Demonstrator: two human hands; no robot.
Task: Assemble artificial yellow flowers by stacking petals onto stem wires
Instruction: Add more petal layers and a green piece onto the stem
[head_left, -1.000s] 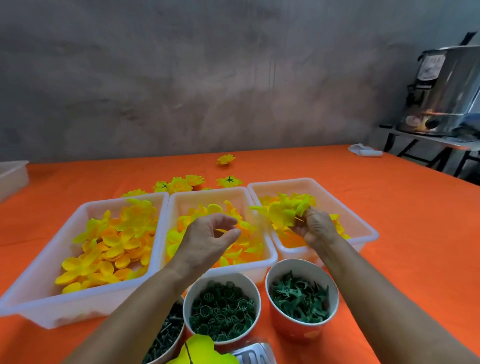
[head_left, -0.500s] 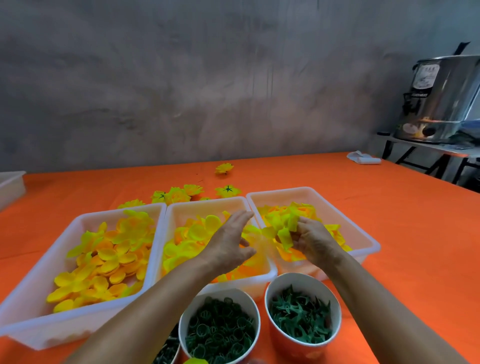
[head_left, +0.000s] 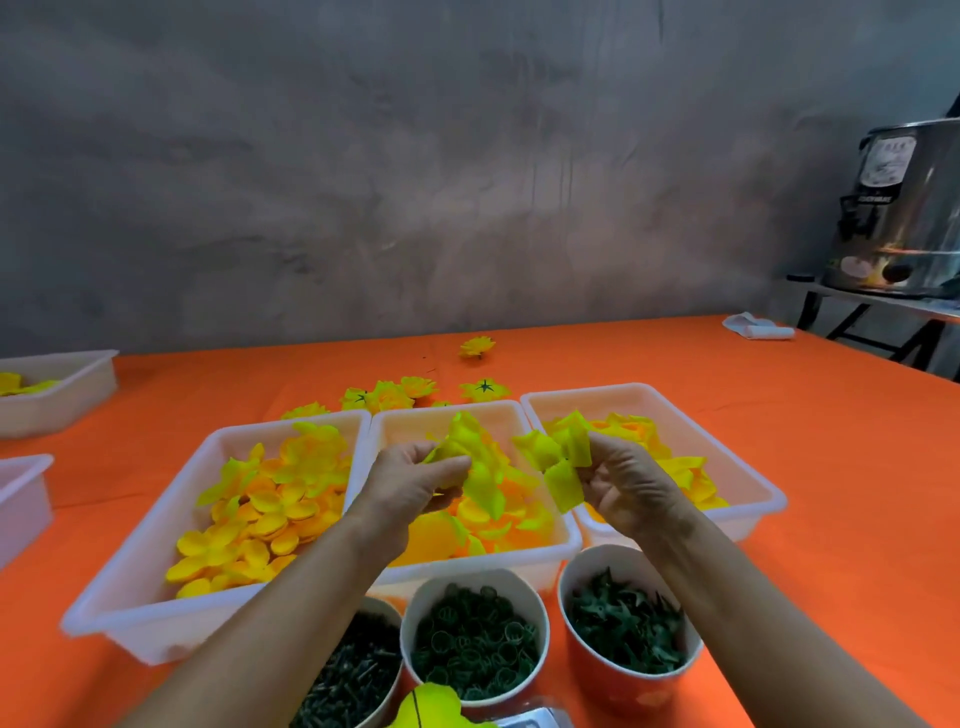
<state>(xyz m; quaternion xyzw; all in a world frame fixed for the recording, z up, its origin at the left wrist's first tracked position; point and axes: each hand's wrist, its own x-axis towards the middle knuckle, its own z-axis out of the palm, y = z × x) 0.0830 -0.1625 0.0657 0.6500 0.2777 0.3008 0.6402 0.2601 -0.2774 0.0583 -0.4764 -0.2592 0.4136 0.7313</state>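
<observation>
My left hand (head_left: 410, 486) pinches a yellow-green petal piece (head_left: 475, 457), fingers and thumb curled round its upper edge, and holds it above the middle tray (head_left: 563, 543). My right hand (head_left: 631, 491) grips a second petal piece (head_left: 561, 457) the same way, raised over the gap between the middle tray and the right tray (head_left: 769, 499). The two pieces hang close together but I see a narrow space between them.

Under my hands the middle tray holds loose yellow and orange petals. The right tray holds more yellow petals piled toward its back half. The left tray (head_left: 130, 587), just beside the middle one, is filled with flatter round-lobed petals in yellow and orange.

Nearer to me stand three cups: the right cup (head_left: 587, 660) with dark green star-shaped calyx parts, the middle cup (head_left: 537, 608) with green ring pieces, and the left cup (head_left: 392, 613), partly behind my left forearm, with dark stem pieces.

Behind the trays a few finished flowers (head_left: 395, 395) lie on the orange tablecloth (head_left: 779, 415). At the far right a steel urn (head_left: 904, 208) stands on a separate stand.
</observation>
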